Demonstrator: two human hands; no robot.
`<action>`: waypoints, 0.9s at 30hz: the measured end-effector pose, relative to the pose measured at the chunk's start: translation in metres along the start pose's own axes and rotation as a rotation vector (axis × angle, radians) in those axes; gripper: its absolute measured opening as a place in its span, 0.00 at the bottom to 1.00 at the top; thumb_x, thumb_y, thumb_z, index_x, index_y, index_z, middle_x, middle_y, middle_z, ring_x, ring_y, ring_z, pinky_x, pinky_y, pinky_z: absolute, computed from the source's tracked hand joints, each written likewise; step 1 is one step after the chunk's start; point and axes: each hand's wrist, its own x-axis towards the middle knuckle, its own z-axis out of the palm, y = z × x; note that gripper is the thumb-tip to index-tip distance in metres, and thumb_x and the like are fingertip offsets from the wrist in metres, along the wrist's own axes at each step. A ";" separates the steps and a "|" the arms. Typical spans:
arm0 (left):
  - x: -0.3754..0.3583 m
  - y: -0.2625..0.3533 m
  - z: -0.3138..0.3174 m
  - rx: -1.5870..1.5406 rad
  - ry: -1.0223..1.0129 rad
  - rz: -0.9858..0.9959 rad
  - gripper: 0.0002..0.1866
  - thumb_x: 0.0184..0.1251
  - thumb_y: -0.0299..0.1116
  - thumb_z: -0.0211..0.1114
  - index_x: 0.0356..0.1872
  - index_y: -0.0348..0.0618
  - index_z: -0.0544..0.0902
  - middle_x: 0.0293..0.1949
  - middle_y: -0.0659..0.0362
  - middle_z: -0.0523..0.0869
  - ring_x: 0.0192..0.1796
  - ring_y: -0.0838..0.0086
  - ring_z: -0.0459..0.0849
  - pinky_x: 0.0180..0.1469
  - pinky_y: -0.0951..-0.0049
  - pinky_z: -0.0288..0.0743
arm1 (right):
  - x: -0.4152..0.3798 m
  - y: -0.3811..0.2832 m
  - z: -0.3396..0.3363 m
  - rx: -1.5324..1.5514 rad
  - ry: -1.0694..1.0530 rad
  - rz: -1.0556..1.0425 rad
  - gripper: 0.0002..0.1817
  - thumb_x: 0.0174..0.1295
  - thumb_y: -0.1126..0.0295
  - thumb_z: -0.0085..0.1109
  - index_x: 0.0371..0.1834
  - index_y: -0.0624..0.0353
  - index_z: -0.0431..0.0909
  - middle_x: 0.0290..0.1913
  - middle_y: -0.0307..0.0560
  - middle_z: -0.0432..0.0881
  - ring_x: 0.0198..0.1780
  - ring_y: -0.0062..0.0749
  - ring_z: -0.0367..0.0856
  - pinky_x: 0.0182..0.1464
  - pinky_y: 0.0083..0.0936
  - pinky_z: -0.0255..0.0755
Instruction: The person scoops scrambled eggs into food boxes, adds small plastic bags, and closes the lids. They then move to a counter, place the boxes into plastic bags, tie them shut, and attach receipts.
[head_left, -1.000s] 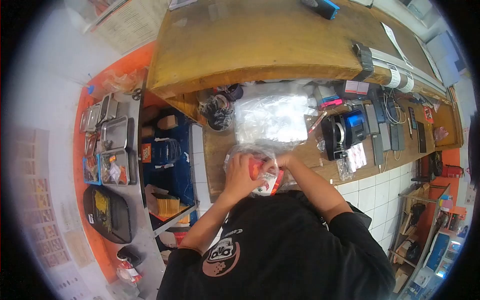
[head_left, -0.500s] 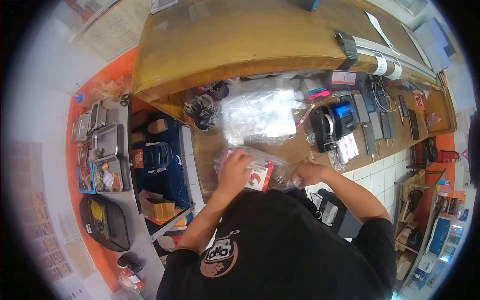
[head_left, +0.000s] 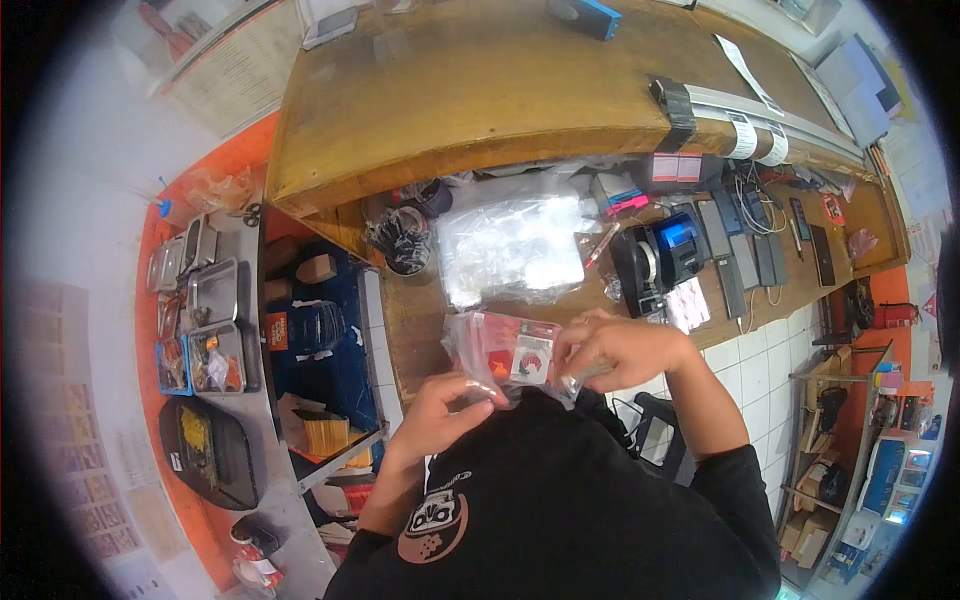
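Note:
A clear plastic bag (head_left: 462, 335) lies at the near edge of the wooden desk, with a red and white box (head_left: 532, 352) inside or beneath its film. My left hand (head_left: 440, 412) pinches the bag's near left edge between thumb and fingers. On the other side, my right hand (head_left: 622, 352) has its fingers closed on the bag's right edge, next to the box. Just beyond the bag lies a shiny stack of clear plastic bags (head_left: 512, 250).
A black label printer (head_left: 650, 258) stands right of the stack, near several dark devices and a coiled white cable (head_left: 762, 205). A cup of dark packets (head_left: 408, 240) is at left. Metal trays (head_left: 213, 292) sit on the left counter. A raised wooden shelf (head_left: 480, 90) overhangs the desk.
My left hand has moved down to the bag's near left edge. My right hand has come in from the right onto the bag. The red and white box has turned and shifted slightly.

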 end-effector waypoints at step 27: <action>-0.011 -0.025 -0.020 -0.346 0.112 -0.109 0.08 0.67 0.26 0.58 0.33 0.33 0.84 0.36 0.52 0.86 0.43 0.66 0.83 0.49 0.68 0.73 | 0.064 0.410 -0.058 -0.486 1.070 0.840 0.22 0.63 0.60 0.47 0.57 0.58 0.74 0.57 0.59 0.76 0.61 0.55 0.71 0.64 0.39 0.64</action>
